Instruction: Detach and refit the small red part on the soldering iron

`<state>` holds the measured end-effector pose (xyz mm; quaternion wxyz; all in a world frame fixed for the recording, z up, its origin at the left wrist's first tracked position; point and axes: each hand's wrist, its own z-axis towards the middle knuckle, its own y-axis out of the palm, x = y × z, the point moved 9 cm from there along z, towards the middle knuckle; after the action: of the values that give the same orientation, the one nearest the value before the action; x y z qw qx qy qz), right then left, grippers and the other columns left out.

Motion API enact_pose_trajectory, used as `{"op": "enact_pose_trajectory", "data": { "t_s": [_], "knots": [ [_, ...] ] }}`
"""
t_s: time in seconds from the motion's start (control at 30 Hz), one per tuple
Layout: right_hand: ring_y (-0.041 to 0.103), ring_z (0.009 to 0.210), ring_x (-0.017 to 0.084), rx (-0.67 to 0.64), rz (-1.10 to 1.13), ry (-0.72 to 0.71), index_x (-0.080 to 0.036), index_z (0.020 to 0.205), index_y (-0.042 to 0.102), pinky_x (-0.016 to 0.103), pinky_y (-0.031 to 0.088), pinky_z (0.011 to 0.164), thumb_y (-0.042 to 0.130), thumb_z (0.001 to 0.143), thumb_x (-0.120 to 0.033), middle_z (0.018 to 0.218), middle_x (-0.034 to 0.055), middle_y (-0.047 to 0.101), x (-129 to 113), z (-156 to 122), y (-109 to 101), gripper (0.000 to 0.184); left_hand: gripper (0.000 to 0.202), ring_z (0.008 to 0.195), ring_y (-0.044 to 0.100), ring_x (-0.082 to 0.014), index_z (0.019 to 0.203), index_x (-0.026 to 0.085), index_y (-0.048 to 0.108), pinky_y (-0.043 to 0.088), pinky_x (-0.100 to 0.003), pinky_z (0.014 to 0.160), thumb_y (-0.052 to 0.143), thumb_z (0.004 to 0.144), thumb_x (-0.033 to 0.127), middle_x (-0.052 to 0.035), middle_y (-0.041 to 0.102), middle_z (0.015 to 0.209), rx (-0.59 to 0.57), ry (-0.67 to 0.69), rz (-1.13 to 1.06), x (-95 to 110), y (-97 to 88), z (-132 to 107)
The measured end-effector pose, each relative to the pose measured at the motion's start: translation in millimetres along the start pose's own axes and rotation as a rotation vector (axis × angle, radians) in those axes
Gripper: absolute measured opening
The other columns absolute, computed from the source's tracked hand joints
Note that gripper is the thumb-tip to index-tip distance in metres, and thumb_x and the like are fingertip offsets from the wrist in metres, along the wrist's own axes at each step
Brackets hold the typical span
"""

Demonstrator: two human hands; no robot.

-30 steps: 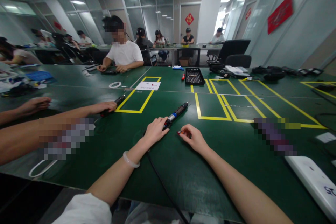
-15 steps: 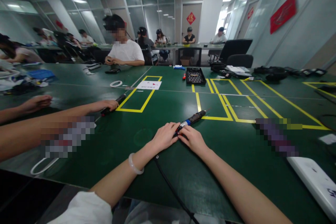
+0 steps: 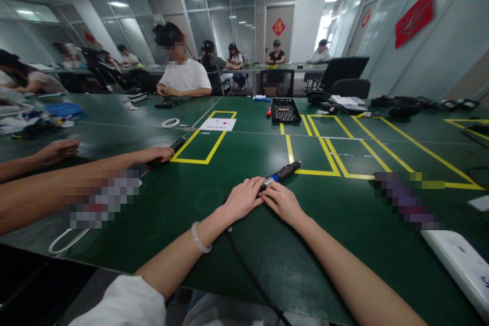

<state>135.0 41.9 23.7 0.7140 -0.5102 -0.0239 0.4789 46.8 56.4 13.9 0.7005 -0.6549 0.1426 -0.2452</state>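
A black electric screwdriver (image 3: 283,171) with a blue band lies on the green table (image 3: 244,244), tip pointing far right onto a yellow tape line. My left hand (image 3: 242,199) lies over its rear end with the fingers curled on it. My right hand (image 3: 283,204) meets it from the right, fingertips pressed against the tool at the blue band. A small red thing that this hand pinched earlier is out of sight. The tool's black cable (image 3: 248,270) runs from under my left hand back to the table's near edge.
A co-worker's arms reach in from the left, one hand (image 3: 155,154) on another black tool. Farther off are a white sheet (image 3: 218,124), a white cable coil (image 3: 170,122) and a black tray (image 3: 284,110). A white device (image 3: 456,264) lies near right. Several people sit beyond.
My left hand slid the screwdriver to the right and turned it flatter. My right hand, first pinching a small red thing on the table, closed in on the tool beside my left hand.
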Motion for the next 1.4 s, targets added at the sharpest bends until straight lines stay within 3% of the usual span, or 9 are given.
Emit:
{"op": "enact_pose_trajectory", "data": {
  "t_s": [0.27,0.43,0.57,0.83,1.1,1.23,1.4],
  "knots": [
    [0.060,0.094,0.019,0.013,0.066,0.060,-0.023,0.098,0.064,0.030,0.048,0.081,0.048,0.095,-0.023,0.101,0.0067,0.061,3,-5,-9,0.017,0.048,0.108,0.054,-0.0235,0.133,0.024,0.040,0.046,-0.036,0.090,0.047,0.091,0.046,-0.0099,0.048,0.131,-0.029,-0.034,-0.031,-6,-3.9,0],
    [0.060,0.090,0.019,-0.030,0.046,0.088,-0.023,0.100,0.063,0.029,0.048,0.078,0.047,0.094,-0.023,0.099,0.0057,0.060,8,-7,-8,0.016,0.049,0.110,0.054,-0.0236,0.133,0.026,0.040,0.044,-0.036,0.093,0.051,0.089,0.045,-0.0090,0.048,0.133,-0.025,-0.090,-0.027,-37,-11.6,-12],
    [0.059,0.089,0.017,-0.071,0.023,0.092,-0.023,0.100,0.061,0.027,0.047,0.076,0.046,0.095,-0.023,0.098,0.0049,0.059,11,-8,-7,0.016,0.051,0.111,0.054,-0.0246,0.135,0.026,0.039,0.044,-0.036,0.093,0.048,0.090,0.048,-0.0098,0.047,0.135,-0.022,-0.207,-0.001,-84,-21.3,-30],
    [0.059,0.086,0.016,-0.099,0.010,0.090,-0.023,0.099,0.061,0.026,0.046,0.074,0.047,0.095,-0.023,0.099,0.0038,0.059,15,-10,-3,0.015,0.056,0.116,0.052,-0.0280,0.137,0.021,0.040,0.043,-0.037,0.094,0.038,0.090,0.051,-0.0124,0.047,0.136,-0.064,-0.500,0.076,-203,-35.7,-74],
    [0.059,0.087,0.015,-0.117,0.012,0.095,-0.022,0.098,0.062,0.025,0.045,0.075,0.048,0.094,-0.021,0.098,0.0035,0.059,18,-10,0,0.014,0.063,0.118,0.050,-0.0305,0.139,0.018,0.038,0.041,-0.039,0.097,0.036,0.087,0.055,-0.0140,0.043,0.141,-0.101,-0.648,0.113,-298,-41.9,-105],
    [0.059,0.085,0.015,-0.119,0.014,0.096,-0.021,0.097,0.062,0.025,0.044,0.074,0.048,0.094,-0.021,0.097,0.0033,0.058,20,-11,1,0.014,0.059,0.112,0.053,-0.0324,0.133,0.016,0.044,0.043,-0.042,0.091,0.034,0.089,0.054,-0.0161,0.045,0.136,-0.078,-0.653,0.241,-305,-46.6,-108],
    [0.058,0.086,0.015,-0.113,0.018,0.091,-0.021,0.097,0.061,0.025,0.044,0.075,0.048,0.095,-0.021,0.098,0.0032,0.058,18,-10,-2,0.014,0.050,0.108,0.052,-0.0358,0.125,0.011,0.050,0.044,-0.043,0.084,0.042,0.089,0.044,-0.0205,0.051,0.125,0.096,-0.677,0.537,-267,-67.9,-107]
  ]
}}
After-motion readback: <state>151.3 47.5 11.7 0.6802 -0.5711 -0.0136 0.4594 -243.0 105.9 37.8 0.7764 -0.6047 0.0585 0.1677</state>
